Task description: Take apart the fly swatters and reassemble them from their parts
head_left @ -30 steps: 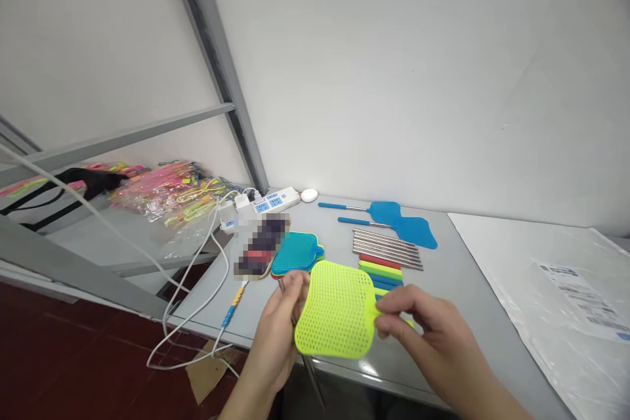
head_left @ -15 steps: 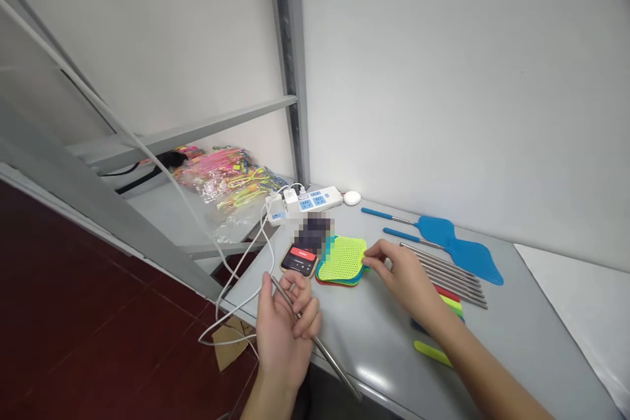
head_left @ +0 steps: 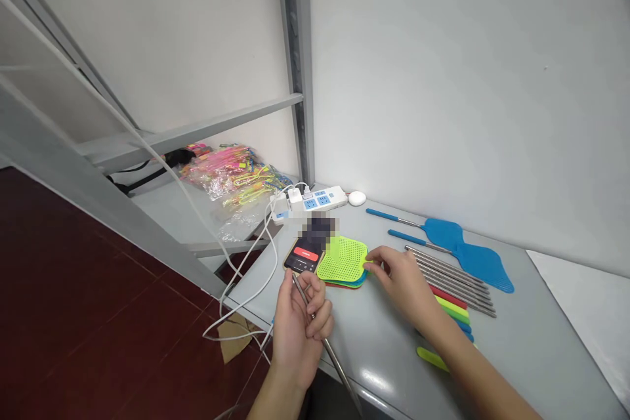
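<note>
My left hand [head_left: 302, 328] is closed around a thin metal rod [head_left: 339, 367], which slants down past the table's front edge. With thumb and fingertips, my right hand [head_left: 396, 279] pinches the neck of a yellow-green fly swatter head [head_left: 344, 259]. That perforated head lies on top of a stack of swatter heads, whose blue and red edges show beneath it. Beyond my right hand, several metal rods [head_left: 453, 279] lie side by side. Coloured handle grips [head_left: 450, 302] lie nearer, partly hidden by my right forearm. A loose yellow-green grip [head_left: 432, 359] is below that arm.
Two blue fly swatters [head_left: 443, 233] lie near the wall. A phone [head_left: 308, 252], partly pixelated, sits left of the stack, before a power strip [head_left: 319, 200] and a round white object [head_left: 357, 198]. White cables hang over the table's left edge. Bagged colourful items [head_left: 231, 174] fill a shelf; white sheeting [head_left: 581, 308] lies right.
My right hand has carried the yellow-green swatter head left onto the stack, still pinching it. My left hand keeps the rod, now clear of the head. The view has swung left.
</note>
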{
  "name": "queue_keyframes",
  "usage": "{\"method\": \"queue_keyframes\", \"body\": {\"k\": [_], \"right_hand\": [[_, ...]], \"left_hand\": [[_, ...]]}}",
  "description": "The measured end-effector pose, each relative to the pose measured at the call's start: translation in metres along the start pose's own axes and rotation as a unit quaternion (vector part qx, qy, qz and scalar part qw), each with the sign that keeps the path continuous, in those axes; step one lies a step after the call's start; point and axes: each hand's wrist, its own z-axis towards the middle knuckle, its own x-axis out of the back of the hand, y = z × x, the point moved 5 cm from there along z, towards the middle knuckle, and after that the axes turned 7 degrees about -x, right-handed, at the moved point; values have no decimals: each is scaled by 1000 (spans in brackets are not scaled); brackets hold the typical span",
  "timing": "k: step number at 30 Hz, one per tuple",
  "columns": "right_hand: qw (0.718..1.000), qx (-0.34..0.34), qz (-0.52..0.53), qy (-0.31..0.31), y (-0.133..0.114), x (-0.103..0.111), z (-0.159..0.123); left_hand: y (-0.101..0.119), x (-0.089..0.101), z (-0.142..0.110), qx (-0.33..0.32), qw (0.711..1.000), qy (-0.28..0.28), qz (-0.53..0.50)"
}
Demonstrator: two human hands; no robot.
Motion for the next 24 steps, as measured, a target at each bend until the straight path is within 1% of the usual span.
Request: {"method": "queue_keyframes", "body": {"k": [5, 8, 10, 12, 14, 16, 18, 21, 24], "right_hand": [[1000, 7, -20, 14, -5, 7, -5], [1000, -8, 11, 4, -15, 17, -21], [996, -44, 71, -34, -21, 21, -41], [983, -81, 135, -97, -25, 20, -65], [968, -112, 164, -151, -25, 19, -90], [963, -128, 166, -172, -20, 19, -109], [965, -130, 157, -162, -11, 22, -121], [969, -140, 153, -135, 4, 30, -130], [966, -150, 186, -103, 16, 40, -134]], "left_hand": [[-2, -4, 1, 13, 1000, -3, -14], [-5, -11, 0, 22, 999, -10, -31], [-6, -18, -1, 24, 999, -14, -40], [-8, -27, 0, 19, 999, -16, -44], [-12, -38, 1, 14, 999, -17, -44], [-18, -51, 3, 14, 999, -21, -46], [-25, -65, 6, 10, 998, -27, -51], [-36, -87, 10, 1, 997, -31, -64], [-50, -107, 11, 5, 996, -37, -84]]}}
